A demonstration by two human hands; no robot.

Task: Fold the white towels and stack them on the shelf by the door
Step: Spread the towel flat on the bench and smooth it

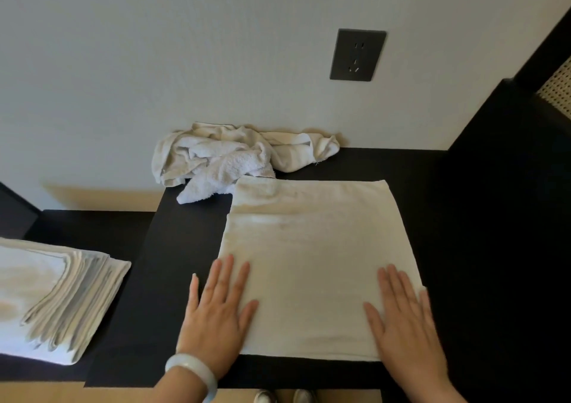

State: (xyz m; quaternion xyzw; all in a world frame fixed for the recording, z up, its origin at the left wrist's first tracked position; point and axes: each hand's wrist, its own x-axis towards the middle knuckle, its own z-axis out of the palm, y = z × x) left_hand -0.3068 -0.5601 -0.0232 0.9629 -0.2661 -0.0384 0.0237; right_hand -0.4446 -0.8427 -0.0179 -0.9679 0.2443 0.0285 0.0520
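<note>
We press both flat palms, left hand (217, 313) and right hand (404, 319), well apart, on the near corners of the half-folded towel (312, 248), its longer axis running near-to-far, fold stack (58, 294) left.

one head-worn view — looking steeply down, close over the dark table (173, 248), toward the wall (154, 47).

left table strip (185, 248) bare | crumpled towels (228, 155) block back
</note>
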